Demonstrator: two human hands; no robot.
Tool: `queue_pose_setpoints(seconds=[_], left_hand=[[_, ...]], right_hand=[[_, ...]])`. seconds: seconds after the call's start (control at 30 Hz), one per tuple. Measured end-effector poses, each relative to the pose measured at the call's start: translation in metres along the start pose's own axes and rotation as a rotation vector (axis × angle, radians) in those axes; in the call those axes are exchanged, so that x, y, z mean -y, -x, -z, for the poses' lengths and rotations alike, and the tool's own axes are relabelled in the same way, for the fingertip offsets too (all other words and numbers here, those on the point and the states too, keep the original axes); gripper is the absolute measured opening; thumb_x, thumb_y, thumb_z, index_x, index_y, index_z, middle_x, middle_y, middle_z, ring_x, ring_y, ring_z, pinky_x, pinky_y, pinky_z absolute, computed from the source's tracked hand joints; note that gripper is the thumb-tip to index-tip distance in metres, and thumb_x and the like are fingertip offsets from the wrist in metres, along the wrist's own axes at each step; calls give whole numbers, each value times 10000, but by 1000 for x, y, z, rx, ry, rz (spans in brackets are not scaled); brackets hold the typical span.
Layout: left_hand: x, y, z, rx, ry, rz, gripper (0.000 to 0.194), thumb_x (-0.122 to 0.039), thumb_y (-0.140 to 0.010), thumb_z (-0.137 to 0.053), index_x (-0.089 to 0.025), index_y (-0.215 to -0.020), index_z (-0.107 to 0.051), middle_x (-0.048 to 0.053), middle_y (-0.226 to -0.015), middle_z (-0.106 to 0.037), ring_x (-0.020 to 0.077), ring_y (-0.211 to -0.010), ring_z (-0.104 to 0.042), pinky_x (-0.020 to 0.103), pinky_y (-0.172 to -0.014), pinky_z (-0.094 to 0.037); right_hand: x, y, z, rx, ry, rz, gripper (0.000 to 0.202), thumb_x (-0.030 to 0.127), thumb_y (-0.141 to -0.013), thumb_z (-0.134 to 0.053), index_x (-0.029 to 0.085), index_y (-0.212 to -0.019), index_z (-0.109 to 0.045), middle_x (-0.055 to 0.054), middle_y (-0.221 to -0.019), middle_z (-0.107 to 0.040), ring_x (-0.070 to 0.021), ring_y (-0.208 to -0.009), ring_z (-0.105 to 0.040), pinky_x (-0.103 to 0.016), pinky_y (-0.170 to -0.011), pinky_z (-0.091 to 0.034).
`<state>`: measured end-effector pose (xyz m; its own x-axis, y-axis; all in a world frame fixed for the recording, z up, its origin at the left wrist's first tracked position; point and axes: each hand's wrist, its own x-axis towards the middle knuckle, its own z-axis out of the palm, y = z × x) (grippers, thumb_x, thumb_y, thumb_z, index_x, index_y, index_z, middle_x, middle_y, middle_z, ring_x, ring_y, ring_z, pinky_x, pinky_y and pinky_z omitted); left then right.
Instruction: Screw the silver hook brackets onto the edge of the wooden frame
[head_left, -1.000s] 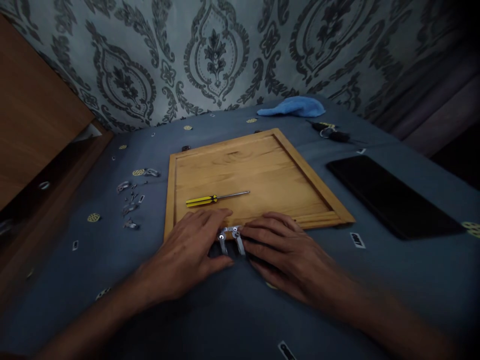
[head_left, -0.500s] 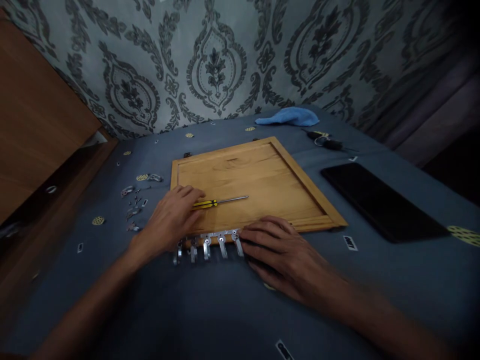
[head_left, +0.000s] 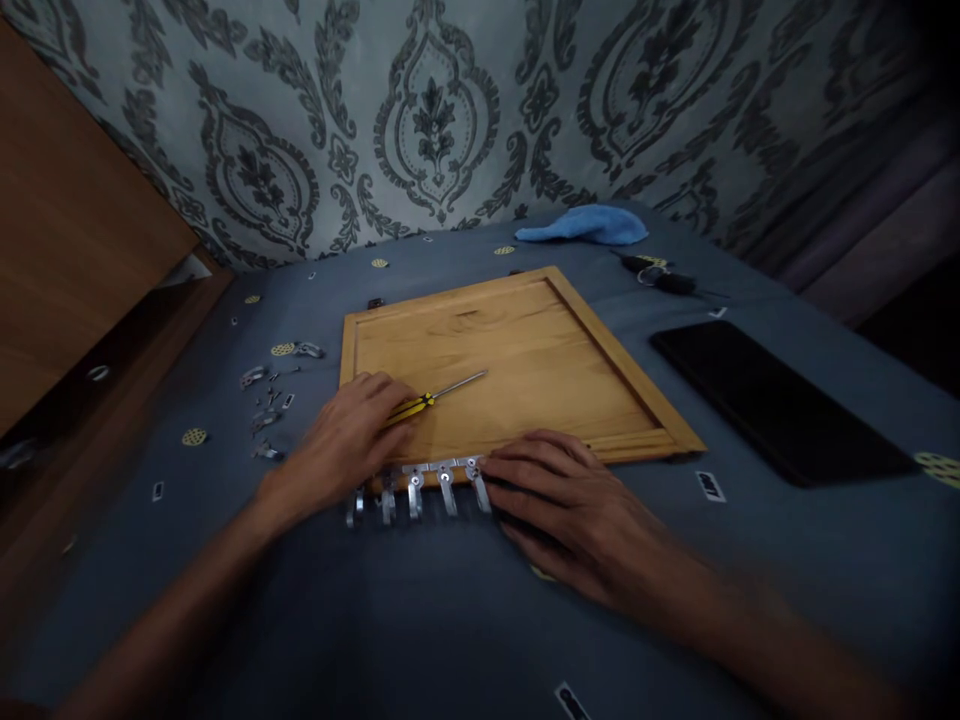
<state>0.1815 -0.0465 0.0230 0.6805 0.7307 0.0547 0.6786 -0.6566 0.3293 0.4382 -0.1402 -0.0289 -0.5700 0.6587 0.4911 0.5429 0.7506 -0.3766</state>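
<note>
A framed wooden panel lies flat on a blue patterned cloth. My left hand is closed around the handle of a yellow-and-black screwdriver, whose shaft tilts up to the right above the panel. A metal rail with several hooks lies along the panel's near edge. My right hand rests flat on the rail's right end, fingers spread over the panel's near edge.
Small metal fittings and screws are scattered left of the panel. A black tablet lies to the right, with keys and a blue rag behind it. A wooden cabinet stands at the left, and patterned wallpaper is behind.
My left hand left the hook rail, went to the screwdriver and gripped its handle; the shaft now tilts upward. The uncovered rail shows several hooks. My right hand stayed put.
</note>
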Motion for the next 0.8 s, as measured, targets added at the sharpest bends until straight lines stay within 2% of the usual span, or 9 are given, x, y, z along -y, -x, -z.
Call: queue_pose_setpoints(seconds=[0.1,0.2,0.3,0.47,0.8], left_hand=[[-18,7,5,-3,99,-64,225,-355,-1047,-512,-193,-1150,-630,68,-1087,-653,234,-1044,-593,378,-908,-482],[-34,13,6,39,102,-100,329,-437,-977,-645,-178,-1179,-619,79,-1097,-667,260,-1059,-597,398,-901,-494],[-42,17,-2,67,44,-111,436,-472,-896,-740,-178,-1186,-602,89,-1118,-677,285,-1061,-606,437,-914,-504],[-44,19,-13,70,30,-110,550,-414,-830,-824,-189,-1246,-543,85,-1182,-685,290,-1139,-619,457,-1000,-499],[-42,22,-16,43,38,-152,602,-332,-827,-841,-216,-1301,-489,79,-1256,-692,279,-1161,-649,442,-982,-529]], right_hand=[[0,0,-1,-4,-3,8,263,169,-1006,-528,198,-1197,-707,-100,-1194,-762,-244,-1110,-686,-488,-1015,-511],[0,-1,-1,8,-10,4,304,158,-1006,-528,208,-1258,-690,-105,-1221,-753,-242,-1119,-682,-481,-1015,-508],[0,0,0,6,-13,4,323,149,-1002,-535,211,-1286,-676,-98,-1229,-750,-241,-1133,-675,-479,-1029,-497],[-1,0,-1,20,-19,-5,290,149,-1000,-526,212,-1228,-694,-93,-1213,-752,-245,-1142,-669,-489,-1037,-494],[0,0,-2,6,-6,2,255,139,-991,-542,193,-1183,-702,-105,-1223,-752,-242,-1138,-676,-483,-1046,-504]])
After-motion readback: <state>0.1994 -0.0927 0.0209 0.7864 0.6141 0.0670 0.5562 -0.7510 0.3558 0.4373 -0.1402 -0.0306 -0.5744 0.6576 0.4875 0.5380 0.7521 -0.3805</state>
